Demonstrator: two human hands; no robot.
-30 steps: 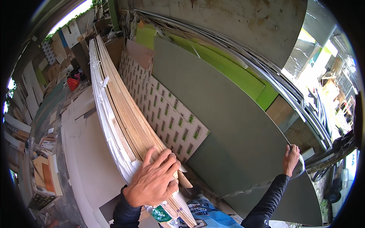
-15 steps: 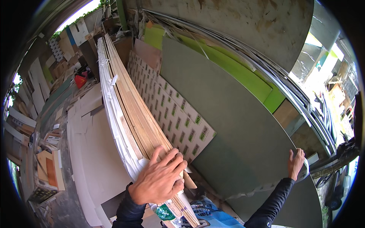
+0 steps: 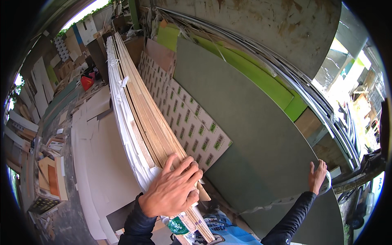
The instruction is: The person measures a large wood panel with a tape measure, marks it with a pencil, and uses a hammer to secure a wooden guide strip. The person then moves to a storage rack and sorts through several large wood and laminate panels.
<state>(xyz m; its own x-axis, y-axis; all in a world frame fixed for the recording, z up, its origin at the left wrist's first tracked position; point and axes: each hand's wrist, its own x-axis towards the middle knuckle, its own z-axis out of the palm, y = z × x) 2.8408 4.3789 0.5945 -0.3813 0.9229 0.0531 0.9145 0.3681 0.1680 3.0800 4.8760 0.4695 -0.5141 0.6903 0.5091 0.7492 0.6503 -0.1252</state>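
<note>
A long bundle of thin wooden strips [image 3: 143,109] with a torn white wrapper [image 3: 124,118] along its left side runs from my body toward the far wall. My left hand [image 3: 170,187] lies across its near end, the fingers curled over the right-hand edge. A green round label [image 3: 177,226] shows on the wrapping just below that hand. To the right leans a large dark grey-green board [image 3: 241,122]. My right hand [image 3: 317,177] is closed over its upper right edge, fingertips partly hidden, beside a piece of clear plastic film [image 3: 328,179].
A printed sheet [image 3: 192,118] stands behind the bundle. Bright green panels [image 3: 253,77] and long metal strips [image 3: 269,61] rest behind the grey-green board. Pale flat sheets [image 3: 102,163] lie on the left, near wood offcuts [image 3: 52,179] and a red object [image 3: 86,83].
The view has shifted slightly, and the bundle's far end appears a little higher and farther right. Both hands keep their holds.
</note>
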